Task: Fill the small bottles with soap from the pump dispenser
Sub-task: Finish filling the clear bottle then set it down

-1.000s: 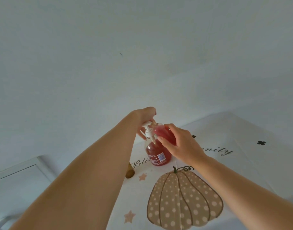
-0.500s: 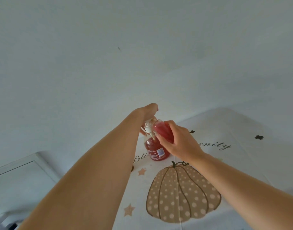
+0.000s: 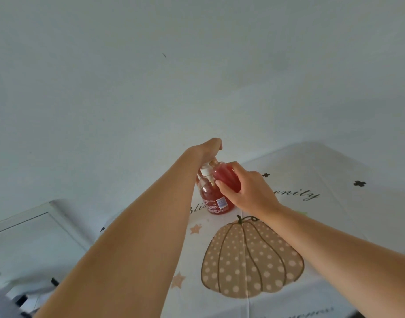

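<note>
Red soap is seen through the clear wall of the pump dispenser [image 3: 216,201], which stands upright on a white tablecloth [image 3: 334,226], its long axis vertical and its white pump head [image 3: 206,171] at the top. The spout is turned toward the small bottle [image 3: 226,177], which is held just beside the dispenser's upper part on the right, touching or nearly touching it. The small bottle is filled with red liquid and is tipped, its upper end leaning toward the pump head. Its mouth cannot be made out, nor can it be told whether the spout enters it.

The small bottle is gripped by the right hand [image 3: 252,191], the fingers curled round its far side and the thumb laid across its near side. The pump head is covered from above by the left hand [image 3: 207,149], whose fingers are bent down over it. Their tips are hidden behind the dispenser.

A small blue and white label [image 3: 221,202] is seen low on the dispenser, but its print is too small to be read. In front of the dispenser a dotted tan pumpkin print [image 3: 252,258] is spread on the cloth. Script lettering [image 3: 307,194] to the right of the dispenser is partly covered by the right forearm. Behind the dispenser a plain pale wall [image 3: 197,76] rises. A white framed panel [image 3: 31,232] lies well to the left, cut off by the picture's edge.
</note>
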